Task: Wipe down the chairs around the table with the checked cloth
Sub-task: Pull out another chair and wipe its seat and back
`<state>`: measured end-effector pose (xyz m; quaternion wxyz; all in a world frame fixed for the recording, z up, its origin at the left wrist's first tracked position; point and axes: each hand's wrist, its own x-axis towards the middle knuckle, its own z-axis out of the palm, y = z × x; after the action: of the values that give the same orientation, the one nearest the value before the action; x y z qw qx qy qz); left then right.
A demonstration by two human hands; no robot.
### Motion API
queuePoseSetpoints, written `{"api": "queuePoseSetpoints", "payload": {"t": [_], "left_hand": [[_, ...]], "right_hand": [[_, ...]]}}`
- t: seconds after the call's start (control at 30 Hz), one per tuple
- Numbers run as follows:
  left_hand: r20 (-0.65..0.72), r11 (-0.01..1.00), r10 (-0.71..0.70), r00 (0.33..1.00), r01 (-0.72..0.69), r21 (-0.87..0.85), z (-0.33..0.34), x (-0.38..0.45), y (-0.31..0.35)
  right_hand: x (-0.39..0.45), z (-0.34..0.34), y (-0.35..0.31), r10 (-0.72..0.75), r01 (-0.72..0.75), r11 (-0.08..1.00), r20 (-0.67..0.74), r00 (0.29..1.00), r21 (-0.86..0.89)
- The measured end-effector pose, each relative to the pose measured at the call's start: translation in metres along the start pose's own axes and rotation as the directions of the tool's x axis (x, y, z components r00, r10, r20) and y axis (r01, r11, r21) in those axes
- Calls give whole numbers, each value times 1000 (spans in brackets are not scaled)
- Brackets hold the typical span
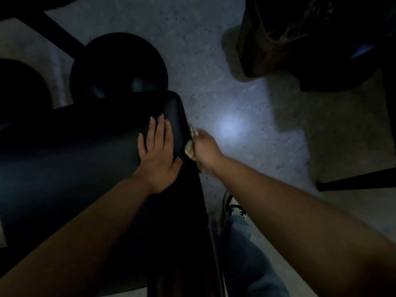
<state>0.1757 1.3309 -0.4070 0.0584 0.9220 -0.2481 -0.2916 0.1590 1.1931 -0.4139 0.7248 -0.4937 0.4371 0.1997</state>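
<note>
Wiping the chair's (pixel 85 159) right edge with the cloth (pixel 191 146).
The left hand (pixel 157 156) is lying flat with fingers straight on the seat near its right edge, seemingly steadying the chair, while the right hand (pixel 205 150) is clutching the bunched cloth against the chair's side, the two hands close together but apart.

Speckled floor (pixel 214 61) (dimly lit) bears black chairs (pixel 64 168).
</note>
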Motion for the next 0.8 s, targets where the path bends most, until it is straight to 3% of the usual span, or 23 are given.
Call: {"api": "queuePoseSetpoints", "payload": {"t": [0.17, 0.37, 0.5, 0.6, 0.7, 0.8], "left_hand": [[-6, 1000, -12, 1000, 12, 5, 1, 1, 2], [-18, 997, -4, 1000, 3, -80, -4, -2, 3], [-60, 974, 12, 998, -25, -226, -19, -10, -3], [-99, 990, -105, 990, 95, -102, -33, -18, -21], [-48, 980, -197, 979, 196, -27, -42, -33, -54], [82, 973, -230, 970, 229, 17, -44, -51, -88]], "right_hand": [[-35, -19, 68, 82, -84, 994, -25, 996, -76], [-23, -7, 46, 143, -138, 989, -129, 981, 50], [4, 9, -2, 13, -31, 988, -118, 993, -151], [27, 22, -49, -153, 122, 959, -106, 982, -258], [45, 38, -86, -280, 258, 915, -28, 960, -309], [56, 54, -102, -248, 275, 890, 121, 961, -365]]}}
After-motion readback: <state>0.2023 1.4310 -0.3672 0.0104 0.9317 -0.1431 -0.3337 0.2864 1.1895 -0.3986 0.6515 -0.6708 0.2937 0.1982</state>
